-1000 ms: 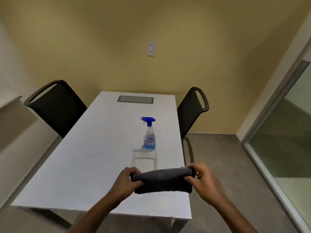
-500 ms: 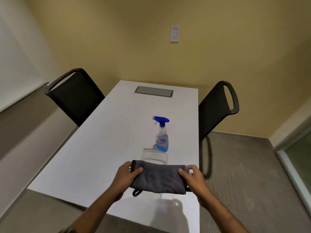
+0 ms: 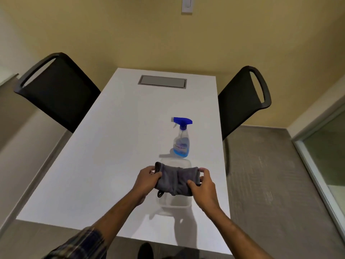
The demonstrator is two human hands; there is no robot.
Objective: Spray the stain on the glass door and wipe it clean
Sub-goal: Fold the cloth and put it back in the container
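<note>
Compared with half a second ago, the two hands have drawn closer together, so the grey microfibre cloth [image 3: 176, 181] now sags and bunches between them where it was stretched flat. The left hand [image 3: 148, 179] pinches the cloth's left end, thumb over the dark edging, while the right hand [image 3: 202, 186] grips the right end, fingers curled around the fabric. A small dark hanging loop dangles from the cloth's lower left corner. Both hands hold the cloth just above a clear plastic container [image 3: 174, 202], which sits on the white table [image 3: 112, 156] near its right edge. Just beyond the container stands the spray bottle [image 3: 181, 139], upright, with a blue trigger head and blue liquid low in its clear body. A grey cable hatch [image 3: 162, 81] is set into the far end of the tabletop. Two black chairs flank the table, one on the left [image 3: 56, 90] and one on the right [image 3: 242, 101]. At the right edge, the glass door [image 3: 328, 150] shows in its pale frame, well apart from the hands. A plaid sleeve [image 3: 80, 243] covers the left forearm.
</note>
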